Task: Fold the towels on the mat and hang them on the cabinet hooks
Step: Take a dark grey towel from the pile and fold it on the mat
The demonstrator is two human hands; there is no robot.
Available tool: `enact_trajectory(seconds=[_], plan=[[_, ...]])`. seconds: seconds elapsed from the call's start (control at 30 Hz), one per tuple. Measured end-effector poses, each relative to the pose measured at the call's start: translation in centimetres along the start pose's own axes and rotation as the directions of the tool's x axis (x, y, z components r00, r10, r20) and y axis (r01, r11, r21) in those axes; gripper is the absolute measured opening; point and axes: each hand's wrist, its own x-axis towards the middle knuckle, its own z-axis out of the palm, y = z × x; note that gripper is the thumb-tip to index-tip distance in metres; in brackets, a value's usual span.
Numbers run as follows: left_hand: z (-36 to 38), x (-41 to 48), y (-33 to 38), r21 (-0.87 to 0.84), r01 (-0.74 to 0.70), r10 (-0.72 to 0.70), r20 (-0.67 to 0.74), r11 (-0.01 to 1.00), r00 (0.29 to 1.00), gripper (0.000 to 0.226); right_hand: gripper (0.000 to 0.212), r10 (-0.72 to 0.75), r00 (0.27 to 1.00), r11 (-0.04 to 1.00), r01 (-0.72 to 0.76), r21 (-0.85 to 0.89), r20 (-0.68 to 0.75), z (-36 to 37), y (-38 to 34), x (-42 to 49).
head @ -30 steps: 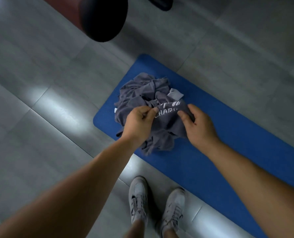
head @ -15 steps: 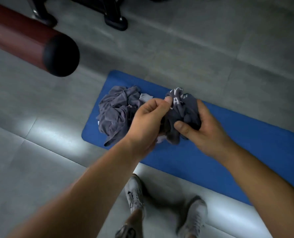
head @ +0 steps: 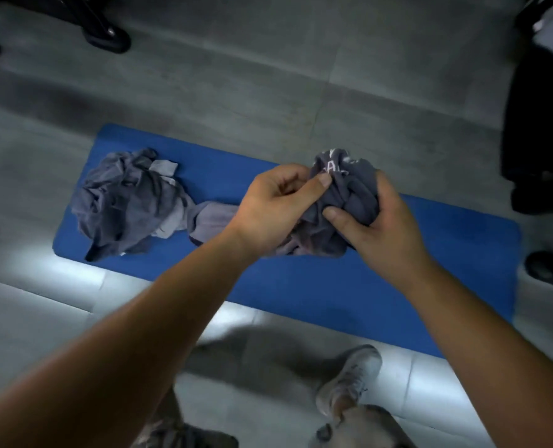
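A blue mat [head: 414, 286] lies across the grey floor. On its left end sits a crumpled heap of grey towels [head: 123, 205]. I hold one grey towel with white lettering [head: 349, 195] bunched up above the middle of the mat. My left hand [head: 278, 205] pinches its left side between thumb and fingers. My right hand [head: 375, 218] grips the bundle from the right, thumb pressed into the cloth. A tail of this towel [head: 210, 221] trails left toward the heap. No cabinet hooks are in view.
Black equipment feet [head: 107, 37] stand on the floor at the top left. A dark shape [head: 540, 140] and a black shoe [head: 552, 266] border the mat's right end. My own shoe [head: 349, 383] stands on the tiles near the mat's front edge.
Both hands have carried the lettered towel to the right, away from the heap, and its tail has stretched out between them. The view has swung right; the red padded bar has left the frame.
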Motion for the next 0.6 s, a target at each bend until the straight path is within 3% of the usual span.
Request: enact_trajectory(seconds=[0.1,0.3,0.47,0.6], plan=[[7.2,1.3,-2.7,0.072,-0.010,0.010,-0.005,0.997,1.000,0.026,0.050,0.035,0.998,0.997,-0.038,-0.062,-0.047,-6.8,4.2,-1.4],[16.2,4.4,-11.0,0.382,-0.069,0.048,0.064,0.922,0.997,0.018,0.040,0.094,0.989,0.954,-0.121,-0.275,-0.110,-13.9,16.1,-1.9],[18.5,9.3,-23.6,0.531,-0.044,-0.007,0.093,0.846,0.996,0.018,0.049,0.225,0.967,0.855,-0.254,-0.452,-0.118,-14.4,30.6,-1.0],[15.7,12.9,-35.9,0.688,0.032,-0.122,0.082,0.725,0.989,0.021,0.044,0.358,0.929,0.735,-0.342,-0.586,-0.093,-12.5,43.5,-0.3]])
